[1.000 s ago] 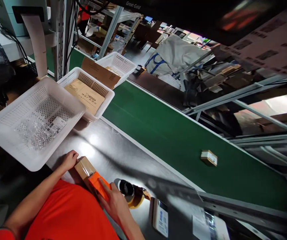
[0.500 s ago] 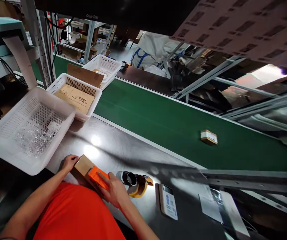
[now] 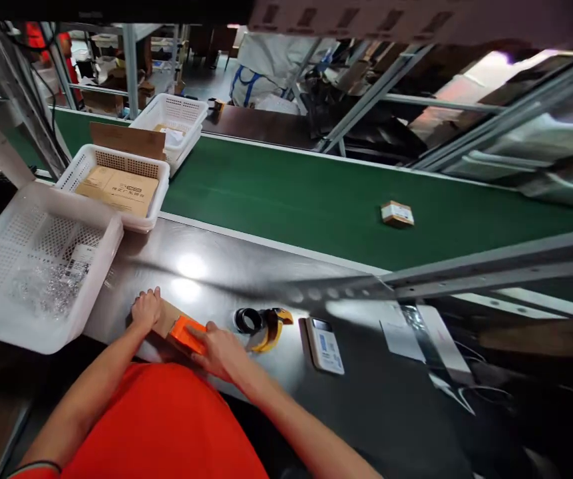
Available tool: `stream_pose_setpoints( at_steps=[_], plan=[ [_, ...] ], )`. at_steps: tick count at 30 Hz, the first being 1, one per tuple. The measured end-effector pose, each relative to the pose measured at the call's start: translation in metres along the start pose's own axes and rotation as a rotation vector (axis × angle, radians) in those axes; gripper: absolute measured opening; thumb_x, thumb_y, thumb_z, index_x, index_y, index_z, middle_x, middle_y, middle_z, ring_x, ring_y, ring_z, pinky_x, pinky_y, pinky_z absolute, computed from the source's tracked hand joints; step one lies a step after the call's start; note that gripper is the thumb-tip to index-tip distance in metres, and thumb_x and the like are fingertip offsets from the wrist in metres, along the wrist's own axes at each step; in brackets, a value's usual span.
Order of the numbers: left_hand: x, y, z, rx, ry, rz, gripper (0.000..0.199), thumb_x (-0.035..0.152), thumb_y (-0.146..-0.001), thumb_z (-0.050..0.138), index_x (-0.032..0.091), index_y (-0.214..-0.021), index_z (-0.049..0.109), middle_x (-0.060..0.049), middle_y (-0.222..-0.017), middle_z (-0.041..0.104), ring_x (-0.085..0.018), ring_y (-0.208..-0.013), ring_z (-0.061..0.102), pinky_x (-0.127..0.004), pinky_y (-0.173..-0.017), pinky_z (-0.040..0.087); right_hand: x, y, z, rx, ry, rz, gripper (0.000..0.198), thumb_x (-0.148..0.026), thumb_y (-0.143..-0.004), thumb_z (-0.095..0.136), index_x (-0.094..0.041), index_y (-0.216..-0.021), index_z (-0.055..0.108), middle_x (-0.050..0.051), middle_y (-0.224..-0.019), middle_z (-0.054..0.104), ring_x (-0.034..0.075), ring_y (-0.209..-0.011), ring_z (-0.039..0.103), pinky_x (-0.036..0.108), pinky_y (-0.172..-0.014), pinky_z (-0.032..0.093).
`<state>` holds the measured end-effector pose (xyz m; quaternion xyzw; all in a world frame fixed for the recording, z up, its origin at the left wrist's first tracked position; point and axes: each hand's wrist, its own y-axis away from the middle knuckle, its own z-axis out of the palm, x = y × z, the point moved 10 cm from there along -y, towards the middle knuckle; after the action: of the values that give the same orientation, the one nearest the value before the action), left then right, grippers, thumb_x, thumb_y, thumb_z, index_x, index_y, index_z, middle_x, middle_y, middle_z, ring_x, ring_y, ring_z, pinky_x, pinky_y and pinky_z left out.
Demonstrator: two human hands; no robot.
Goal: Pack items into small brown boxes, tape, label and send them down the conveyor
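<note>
A small brown cardboard box (image 3: 166,315) lies on the metal table in front of my body. My left hand (image 3: 146,310) grips its left end, with the fingers bent over the edge. In my right hand (image 3: 220,350) is an orange tape dispenser (image 3: 189,334), pressed against the top of the box. The underside of the dispenser is hidden. To the right of this hand lies a black, ring-shaped object (image 3: 248,320), beside a yellow and black tool (image 3: 270,330) whose kind I cannot make out.
At left, a white plastic basket (image 3: 94,303) holds clear plastic wrap. Behind it, another white basket (image 3: 163,189) contains flat cardboard pieces. A small parcel (image 3: 396,214) sits on the green conveyor belt (image 3: 266,189). On the table's right lies a white device (image 3: 325,346); a metal beam (image 3: 496,266) crosses nearby.
My left hand has moved over the end of the box and closed around it. The right hand keeps the dispenser on the box. The whole view has shifted as my head turned.
</note>
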<state>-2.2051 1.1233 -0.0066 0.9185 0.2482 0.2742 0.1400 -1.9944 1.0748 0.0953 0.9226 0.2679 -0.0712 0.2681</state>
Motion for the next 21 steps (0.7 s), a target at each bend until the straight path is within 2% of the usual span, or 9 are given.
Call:
stream_pose_setpoints(
  at_steps=[3,7,9,11,13,16,21],
  plan=[
    [0.000,0.000,-0.003,-0.012,-0.064,-0.013,0.065,0.048,-0.111,0.024,0.007,-0.120,0.074,-0.027,-0.120,0.073,-0.036,-0.110,0.073,-0.046,-0.095,0.052,0.037,0.032,0.007,-0.050,-0.047,0.040,0.063,-0.043,-0.091,0.071,-0.035,-0.153,0.060,0.014,-0.120,0.068,0.031,-0.095,0.072,0.037,-0.082,0.052],
    [0.000,-0.003,-0.005,-0.001,-0.125,-0.029,0.068,0.048,-0.111,0.020,0.008,-0.122,0.074,-0.028,-0.122,0.072,-0.037,-0.109,0.072,-0.049,-0.094,0.053,0.102,0.095,0.030,-0.076,-0.104,0.121,0.065,-0.041,-0.092,0.070,-0.035,-0.156,0.056,0.016,-0.128,0.067,0.034,-0.106,0.070,0.043,-0.092,0.054],
    [0.000,-0.004,-0.005,0.007,-0.160,-0.037,0.072,0.049,-0.111,0.017,0.008,-0.122,0.074,-0.029,-0.123,0.072,-0.039,-0.109,0.072,-0.051,-0.095,0.053,0.128,0.120,0.041,-0.061,-0.131,0.149,0.063,-0.039,-0.092,0.071,-0.035,-0.154,0.059,0.015,-0.126,0.067,0.032,-0.104,0.070,0.043,-0.093,0.054],
    [0.002,-0.005,-0.006,0.018,-0.196,-0.041,0.074,0.049,-0.111,0.015,0.008,-0.122,0.075,-0.029,-0.124,0.072,-0.040,-0.109,0.072,-0.052,-0.097,0.052,0.145,0.132,0.049,-0.029,-0.151,0.167,0.063,-0.037,-0.089,0.074,-0.037,-0.151,0.062,0.014,-0.123,0.068,0.031,-0.100,0.071,0.042,-0.092,0.055],
    [0.005,-0.005,-0.008,0.027,-0.230,-0.040,0.073,0.048,-0.111,0.015,0.008,-0.123,0.075,-0.028,-0.123,0.072,-0.039,-0.110,0.072,-0.052,-0.098,0.052,0.150,0.128,0.059,-0.020,-0.160,0.165,0.065,-0.037,-0.087,0.076,-0.039,-0.150,0.062,0.013,-0.122,0.069,0.031,-0.097,0.071,0.043,-0.090,0.055],
    [0.008,-0.004,-0.011,0.037,-0.270,-0.040,0.073,0.047,-0.111,0.016,0.007,-0.123,0.075,-0.028,-0.120,0.074,-0.039,-0.108,0.073,-0.052,-0.097,0.053,0.140,0.101,0.076,-0.047,-0.144,0.143,0.065,-0.039,-0.087,0.077,-0.038,-0.150,0.062,0.014,-0.122,0.069,0.032,-0.099,0.071,0.043,-0.088,0.055],
    [0.007,-0.006,-0.014,0.059,-0.336,-0.053,0.080,0.052,-0.110,0.014,0.005,-0.116,0.077,-0.030,-0.112,0.077,-0.041,-0.104,0.075,-0.053,-0.092,0.055,0.114,0.058,0.084,-0.007,-0.172,0.159,0.048,-0.039,-0.093,0.068,-0.030,-0.141,0.070,0.017,-0.121,0.070,0.034,-0.101,0.071,0.043,-0.086,0.054]
  ],
)
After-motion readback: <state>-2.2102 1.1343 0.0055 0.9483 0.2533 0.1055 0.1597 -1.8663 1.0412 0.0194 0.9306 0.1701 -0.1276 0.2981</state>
